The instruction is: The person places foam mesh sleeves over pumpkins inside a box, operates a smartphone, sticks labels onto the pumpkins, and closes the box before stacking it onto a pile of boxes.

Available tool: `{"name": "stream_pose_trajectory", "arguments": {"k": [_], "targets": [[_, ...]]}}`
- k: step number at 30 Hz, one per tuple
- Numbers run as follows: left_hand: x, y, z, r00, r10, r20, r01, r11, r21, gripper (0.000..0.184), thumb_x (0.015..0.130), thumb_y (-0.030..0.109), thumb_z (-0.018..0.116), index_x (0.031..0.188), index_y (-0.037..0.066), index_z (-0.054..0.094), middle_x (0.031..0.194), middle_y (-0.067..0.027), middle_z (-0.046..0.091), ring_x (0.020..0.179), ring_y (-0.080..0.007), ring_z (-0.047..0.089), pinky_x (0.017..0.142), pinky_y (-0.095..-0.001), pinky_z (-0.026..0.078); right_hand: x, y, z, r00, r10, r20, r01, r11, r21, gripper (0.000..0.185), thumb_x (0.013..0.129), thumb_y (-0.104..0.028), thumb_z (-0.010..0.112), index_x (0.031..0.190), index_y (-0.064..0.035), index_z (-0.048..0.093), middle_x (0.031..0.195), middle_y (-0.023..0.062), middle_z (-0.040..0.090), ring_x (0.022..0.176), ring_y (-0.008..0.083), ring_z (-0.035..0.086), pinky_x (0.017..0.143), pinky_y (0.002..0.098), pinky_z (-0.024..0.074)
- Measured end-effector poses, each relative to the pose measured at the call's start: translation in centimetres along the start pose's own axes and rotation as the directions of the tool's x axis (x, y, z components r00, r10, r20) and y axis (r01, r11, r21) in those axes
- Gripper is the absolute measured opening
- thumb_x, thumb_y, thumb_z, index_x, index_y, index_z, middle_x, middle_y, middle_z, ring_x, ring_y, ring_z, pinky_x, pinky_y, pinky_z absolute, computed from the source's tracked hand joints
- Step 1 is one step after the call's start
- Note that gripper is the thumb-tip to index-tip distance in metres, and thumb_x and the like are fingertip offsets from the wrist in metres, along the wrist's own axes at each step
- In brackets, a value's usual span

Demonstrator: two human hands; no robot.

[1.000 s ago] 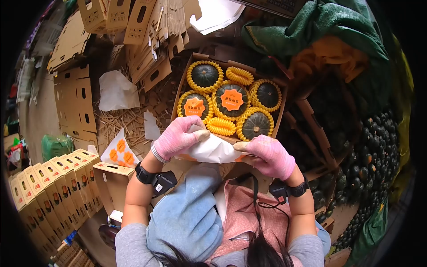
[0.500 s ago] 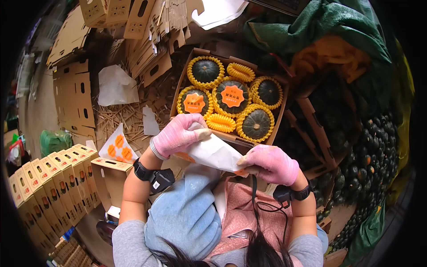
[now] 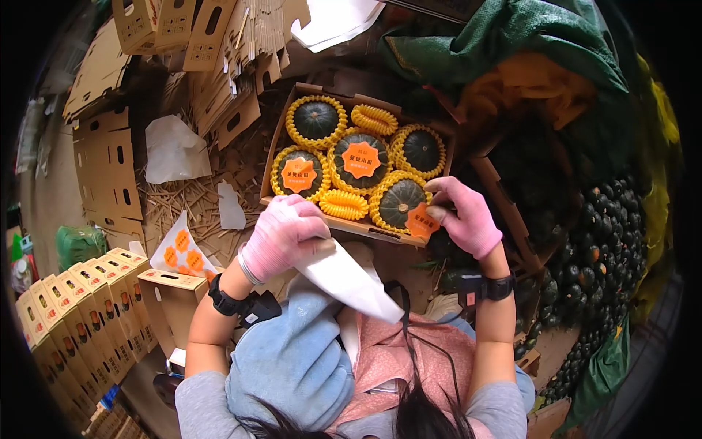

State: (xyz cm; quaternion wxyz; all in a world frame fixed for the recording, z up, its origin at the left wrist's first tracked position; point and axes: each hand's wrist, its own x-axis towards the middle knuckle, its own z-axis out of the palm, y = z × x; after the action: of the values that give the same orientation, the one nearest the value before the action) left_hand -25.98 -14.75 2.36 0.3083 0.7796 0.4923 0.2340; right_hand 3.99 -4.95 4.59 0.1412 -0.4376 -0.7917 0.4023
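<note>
My left hand, in a pink glove, is closed on a white sticker sheet that hangs toward my lap. In my gloved right hand, an orange scalloped sticker is pinched at the lower right corner of an open cardboard box. Just beside it sits a dark green pumpkin in a yellow foam net. Two other pumpkins in the box, the middle one and the left one, carry orange stickers. Folded yellow foam nets fill gaps between them.
Upright printed cartons stand in a row at left. Another sheet with orange stickers leans by an open carton. Flattened cardboard lies behind. At right are a heap of small dark pumpkins and a green tarp.
My right hand has left the sheet and moved up and right to the box corner with an orange sticker. The sheet now hangs from my left hand alone.
</note>
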Motion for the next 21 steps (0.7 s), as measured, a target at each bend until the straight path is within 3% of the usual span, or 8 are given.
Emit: {"name": "stream_pose_trajectory", "arguments": {"k": [1, 2, 4, 7, 15, 18, 20, 21], "targets": [[0.7, 0.6, 0.0, 0.989, 0.144, 0.028, -0.147, 0.983, 0.111, 0.018, 0.058, 0.021, 0.076, 0.07, 0.018, 0.063, 0.102, -0.0029, 0.063, 0.099, -0.0227, 0.058, 0.089, -0.0457, 0.04, 0.8, 0.4, 0.4, 0.998, 0.003, 0.066, -0.006, 0.999, 0.049, 0.029, 0.074, 0.0, 0.067, 0.1, -0.0064, 0.055, 0.079, 0.0117, 0.063, 0.077, 0.0282, 0.062, 0.066, 0.0332, 0.0479], [1.4, 1.1, 0.7, 0.968, 0.229, 0.107, -0.24, 0.965, 0.103, 0.019, 0.055, 0.023, 0.075, 0.068, 0.019, 0.061, 0.12, -0.003, 0.057, 0.117, -0.0256, 0.05, 0.099, -0.0533, 0.033, 1.6, 0.7, 0.8, 0.991, 0.003, 0.137, -0.017, 0.995, 0.1, 0.03, 0.075, 0.001, 0.065, 0.1, -0.0065, 0.051, 0.079, 0.0128, 0.063, 0.077, 0.0298, 0.063, 0.068, 0.0348, 0.0481], [3.0, 2.6, 1.4, 0.912, 0.322, 0.255, -0.361, 0.924, 0.125, 0.017, 0.055, 0.024, 0.072, 0.065, 0.019, 0.059, 0.129, -0.0039, 0.052, 0.126, -0.0247, 0.044, 0.105, -0.0586, 0.025, 2.9, 1.1, 1.6, 0.985, -0.043, 0.169, 0.049, 0.998, -0.036, 0.03, 0.073, -0.001, 0.066, 0.097, -0.0055, 0.049, 0.08, 0.0121, 0.064, 0.078, 0.0314, 0.063, 0.069, 0.0372, 0.0482], [4.0, 2.3, 4.9, 0.837, 0.435, 0.331, -0.492, 0.864, 0.109, 0.008, 0.058, 0.026, 0.067, 0.057, 0.019, 0.063, 0.133, -0.0064, 0.05, 0.133, -0.0234, 0.036, 0.109, -0.0656, 0.009, 3.8, 1.5, 2.1, 0.979, -0.043, 0.201, 0.072, 0.988, -0.139, 0.028, 0.073, -0.005, 0.067, 0.095, -0.0055, 0.049, 0.08, 0.0106, 0.064, 0.08, 0.0302, 0.062, 0.07, 0.0389, 0.0472], [4.6, 1.4, 7.4, 0.852, 0.385, 0.355, -0.447, 0.888, 0.109, 0.01, 0.059, 0.028, 0.067, 0.059, 0.02, 0.062, 0.136, -0.0111, 0.046, 0.133, -0.0249, 0.036, 0.105, -0.0704, 0.008, 3.4, 1.4, 2.9, 0.988, 0.021, 0.152, 0.034, 0.937, -0.349, 0.039, 0.067, -0.02, 0.075, 0.096, -0.0082, 0.052, 0.079, 0.0091, 0.062, 0.08, 0.0293, 0.061, 0.074, 0.0381, 0.0454], [4.4, 1.0, 7.9, 0.866, 0.367, 0.34, -0.425, 0.898, 0.113, 0.01, 0.06, 0.027, 0.069, 0.059, 0.019, 0.062, 0.137, -0.0112, 0.045, 0.133, -0.026, 0.035, 0.104, -0.0709, 0.01, 3.3, 1.0, 3.6, 0.989, 0.127, 0.081, -0.071, 0.867, -0.493, 0.045, 0.064, -0.026, 0.077, 0.098, -0.0098, 0.053, 0.084, 0.0087, 0.061, 0.084, 0.0283, 0.059, 0.074, 0.0375, 0.046], [4.1, 1.2, 8.0, 0.877, 0.344, 0.336, -0.401, 0.909, 0.114, 0.011, 0.062, 0.027, 0.07, 0.06, 0.019, 0.063, 0.137, -0.0112, 0.045, 0.133, -0.0264, 0.036, 0.103, -0.0711, 0.012, 3.9, 0.8, 2.9, 0.982, 0.107, -0.155, -0.183, 0.742, -0.645, 0.049, 0.062, -0.032, 0.079, 0.099, -0.0114, 0.054, 0.091, 0.0079, 0.059, 0.09, 0.0271, 0.056, 0.075, 0.0381, 0.0463], [4.1, 1.4, 8.0, 0.879, 0.333, 0.34, -0.391, 0.913, 0.115, 0.011, 0.063, 0.027, 0.07, 0.061, 0.019, 0.063, 0.138, -0.0113, 0.044, 0.133, -0.0264, 0.036, 0.103, -0.0711, 0.013, 4.0, 1.2, 2.6, 0.971, 0.142, -0.192, -0.236, 0.699, -0.675, 0.049, 0.064, -0.037, 0.078, 0.099, -0.012, 0.055, 0.093, 0.0071, 0.057, 0.093, 0.0269, 0.054, 0.075, 0.0387, 0.0454]]}}
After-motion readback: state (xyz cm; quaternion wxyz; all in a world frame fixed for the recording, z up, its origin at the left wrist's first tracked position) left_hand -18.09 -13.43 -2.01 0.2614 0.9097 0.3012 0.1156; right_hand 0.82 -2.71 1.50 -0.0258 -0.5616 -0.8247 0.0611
